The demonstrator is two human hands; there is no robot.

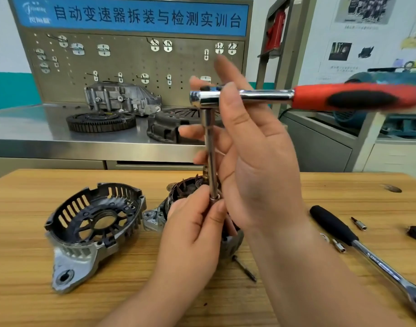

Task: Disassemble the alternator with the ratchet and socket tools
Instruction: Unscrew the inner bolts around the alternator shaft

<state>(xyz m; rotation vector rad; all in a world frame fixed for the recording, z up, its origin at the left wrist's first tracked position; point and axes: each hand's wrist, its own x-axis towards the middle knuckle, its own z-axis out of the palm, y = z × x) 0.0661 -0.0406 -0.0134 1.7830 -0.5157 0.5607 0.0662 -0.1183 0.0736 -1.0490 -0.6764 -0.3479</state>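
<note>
Pinches extension bar (209, 140) bottom with left hand (197, 227) above alternator (178, 191); grips red-handled ratchet (268, 94) head with right hand (254, 161); end housing (94, 220) lying left.

Bright, even indoor light; wide-angle bowing at edges; red ratchet handle (358, 97) perhaps motion-blurred.

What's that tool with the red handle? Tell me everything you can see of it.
The red-handled ratchet has a shiny chrome head and neck and a red grip with a black inlay, blurred, pointing right and lying level. A long chrome extension bar runs straight down from its head to the alternator. The right hand holds its head between thumb and fingers; the left hand pinches the bar's lower end.
</note>
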